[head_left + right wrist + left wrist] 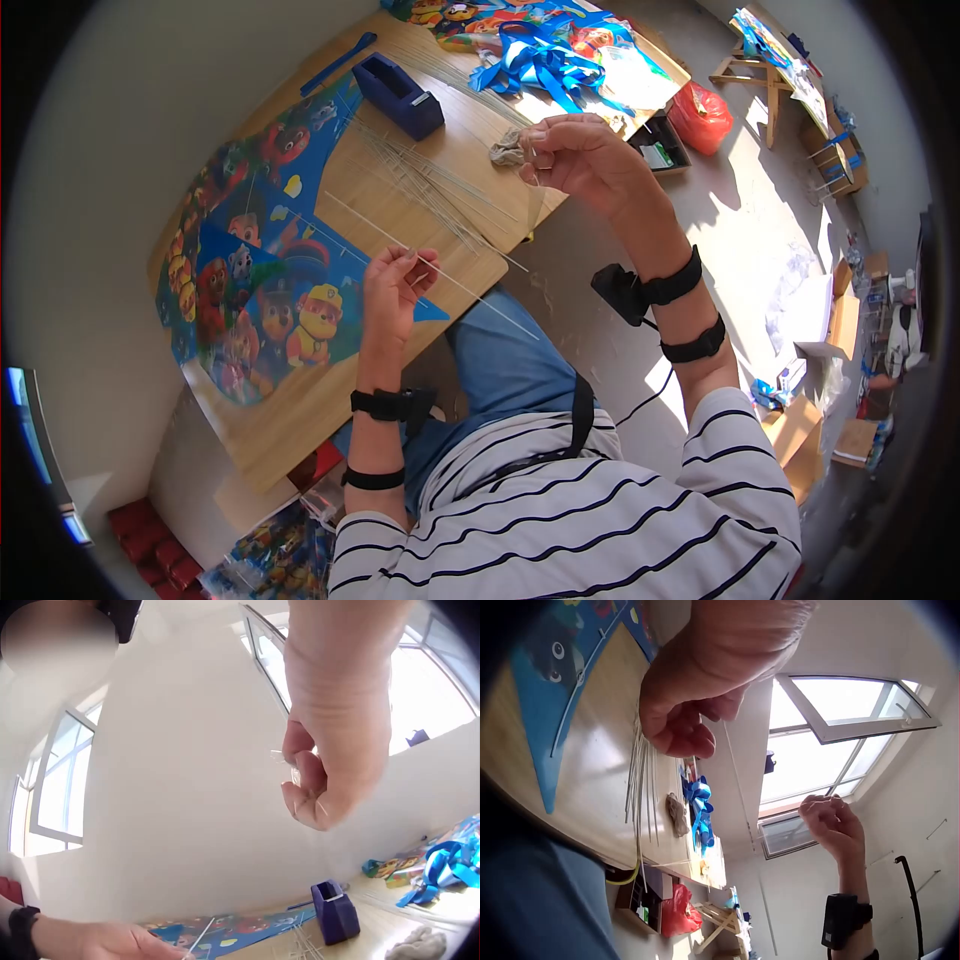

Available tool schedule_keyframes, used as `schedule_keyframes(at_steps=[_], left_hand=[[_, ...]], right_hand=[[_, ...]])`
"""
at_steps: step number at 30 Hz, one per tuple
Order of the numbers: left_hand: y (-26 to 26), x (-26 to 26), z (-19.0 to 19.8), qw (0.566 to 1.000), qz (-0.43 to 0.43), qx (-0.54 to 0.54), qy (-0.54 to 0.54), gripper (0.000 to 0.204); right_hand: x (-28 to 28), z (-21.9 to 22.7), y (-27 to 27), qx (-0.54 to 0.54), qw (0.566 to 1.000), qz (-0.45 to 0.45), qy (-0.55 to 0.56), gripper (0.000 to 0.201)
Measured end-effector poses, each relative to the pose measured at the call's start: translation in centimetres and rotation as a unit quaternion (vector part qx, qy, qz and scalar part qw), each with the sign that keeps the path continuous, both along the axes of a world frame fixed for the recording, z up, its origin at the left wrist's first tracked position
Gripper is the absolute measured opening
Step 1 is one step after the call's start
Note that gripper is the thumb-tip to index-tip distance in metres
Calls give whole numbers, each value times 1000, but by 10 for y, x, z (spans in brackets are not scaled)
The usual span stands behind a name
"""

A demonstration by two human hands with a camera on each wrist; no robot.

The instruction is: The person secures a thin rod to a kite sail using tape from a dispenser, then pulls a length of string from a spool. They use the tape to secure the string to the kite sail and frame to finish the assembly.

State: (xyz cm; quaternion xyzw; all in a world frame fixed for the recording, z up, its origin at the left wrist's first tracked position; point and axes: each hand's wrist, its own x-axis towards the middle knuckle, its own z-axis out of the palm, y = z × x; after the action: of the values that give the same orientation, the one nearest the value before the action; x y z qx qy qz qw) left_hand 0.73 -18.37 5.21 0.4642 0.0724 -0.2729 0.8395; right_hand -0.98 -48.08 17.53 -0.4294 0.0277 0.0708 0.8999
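My left hand point(392, 295) pinches a thin white rod point(490, 302) between thumb and fingers, over the table's near edge. Raised further right, my right hand point(597, 170) has its fingers curled. A small clear, thin piece point(277, 756) shows at its fingertips in the right wrist view; its kind cannot be made out. Left of the hands lies a blue kite-like printed sheet point(320, 255) with cartoon dogs. Several loose thin rods point(425, 185) are spread on the wooden table beyond my left hand. A dark blue tape dispenser point(398, 97) stands behind them.
Blue ribbons point(545, 65) lie heaped on printed sheets at the far side. A crumpled greyish cloth point(507, 148) sits near the table's right edge. Beyond that edge are a red bag point(698, 118) and an open box point(660, 148). A blue strip point(338, 64) lies by the wall.
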Motion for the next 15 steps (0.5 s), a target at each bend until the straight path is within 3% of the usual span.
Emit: schedule_keyframes(at_steps=[1, 4, 8, 10, 15], left_hand=[[2, 1, -2, 1000, -3, 1, -2, 1], [2, -1, -7, 1000, -18, -11, 15, 1], [3, -7, -10, 999, -33, -28, 18, 1], [17, -1, -14, 1000, -20, 12, 16, 1], [57, 44, -12, 980, 38, 191, -43, 7]], right_hand=[[6, 7, -4, -65, 998, -6, -12, 6], [15, 31, 2, -59, 998, -21, -24, 8], [8, 32, -7, -71, 994, 27, -74, 14], [-14, 70, 4, -103, 988, 33, -112, 16], [-17, 167, 14, -46, 967, 55, -243, 13]])
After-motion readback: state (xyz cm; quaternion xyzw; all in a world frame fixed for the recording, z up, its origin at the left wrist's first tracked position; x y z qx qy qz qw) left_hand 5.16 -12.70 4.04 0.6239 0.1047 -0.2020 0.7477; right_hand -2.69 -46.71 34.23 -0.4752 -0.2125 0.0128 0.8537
